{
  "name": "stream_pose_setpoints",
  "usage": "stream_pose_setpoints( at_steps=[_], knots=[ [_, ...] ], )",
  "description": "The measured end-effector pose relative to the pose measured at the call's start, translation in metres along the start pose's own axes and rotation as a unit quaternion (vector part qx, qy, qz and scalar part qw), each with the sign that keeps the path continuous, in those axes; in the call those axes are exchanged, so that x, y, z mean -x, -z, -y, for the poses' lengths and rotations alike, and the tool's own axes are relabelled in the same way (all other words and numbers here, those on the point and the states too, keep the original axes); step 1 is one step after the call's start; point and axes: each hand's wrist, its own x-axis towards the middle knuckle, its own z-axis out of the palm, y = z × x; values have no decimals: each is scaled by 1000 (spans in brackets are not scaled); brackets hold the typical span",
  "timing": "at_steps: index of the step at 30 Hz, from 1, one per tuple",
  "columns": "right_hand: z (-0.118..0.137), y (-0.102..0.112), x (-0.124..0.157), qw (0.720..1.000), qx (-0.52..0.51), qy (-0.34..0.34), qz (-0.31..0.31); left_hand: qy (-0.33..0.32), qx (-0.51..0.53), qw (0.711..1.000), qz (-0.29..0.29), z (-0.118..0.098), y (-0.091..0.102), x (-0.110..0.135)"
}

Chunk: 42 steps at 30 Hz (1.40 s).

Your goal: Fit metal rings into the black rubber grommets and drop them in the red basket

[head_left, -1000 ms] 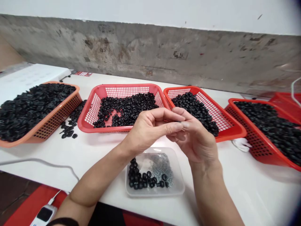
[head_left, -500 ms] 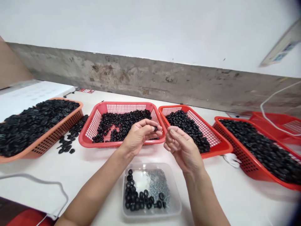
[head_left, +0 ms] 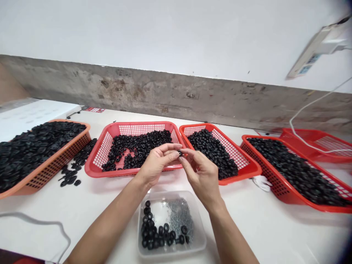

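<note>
- The left hand [head_left: 156,165] and the right hand [head_left: 202,179] are together above the front edge of the middle red basket, and the fingertips of both come close at one small black rubber ring [head_left: 179,153].
- The left thumb and index finger pinch this ring. The right fingertips are touching it or just beside it; from this view one cannot tell which.
- The ring is in the air, above the gap between the middle red basket [head_left: 95,170] and the second red basket [head_left: 247,170].
- Under the hands, near the front of the white counter [head_left: 247,227], stands a clear plastic tub [head_left: 172,193]. It holds a small group of black rings [head_left: 155,234] beside a grey heap of tiny metal pieces [head_left: 180,216].
- The amount in the tub is small, and much seems left: the orange basket [head_left: 55,172] at the left end is heaped with flatter black rings, and the two red baskets hold large layers of black rings.
- A third red basket [head_left: 275,187], at the right end, is also nearly full, and a fourth red basket [head_left: 316,136] stands behind it.
- Some loose black rings [head_left: 72,178] lie on the counter, just beside the orange basket.
- A white glove [head_left: 261,182] lies near the third red basket.
</note>
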Motion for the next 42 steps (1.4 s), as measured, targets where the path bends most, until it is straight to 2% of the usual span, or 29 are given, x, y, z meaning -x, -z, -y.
stream_pose_setpoints(
  at_steps=[3, 8, 15, 18, 22, 26, 32, 36, 42],
  knots=[
    [-2, -1, 1, 998, 41, 44, -2, -13, -4, 1000, 9, 2, 1, -1],
    [-5, -1, 1, 993, 84, 77, 1, -35, -22, 999, 8, 3, -1, 0],
    [-3, 1, -1, 998, 39, 55, 11, -55, -43, 997, 15, 4, -1, 2],
    [-4, 1, -2, 1000, 3, 20, 22, -77, -93, 993, 7, 3, 0, 2],
    [-6, 4, -4, 990, -99, -84, 59, -116, -190, 975, -5, 1, -3, 4],
    [-7, 6, -6, 961, -211, -161, 77, -137, -225, 965, 1, 2, -4, 5],
    [-6, 8, -8, 911, -316, -255, 73, -130, -182, 974, 24, 2, -6, 6],
    [-5, 9, -8, 894, -340, -285, 64, -145, -167, 975, 36, 2, -10, 8],
    [-6, 4, -9, 893, -353, -278, 36, -109, -138, 983, 44, 5, -7, 4]
  ],
)
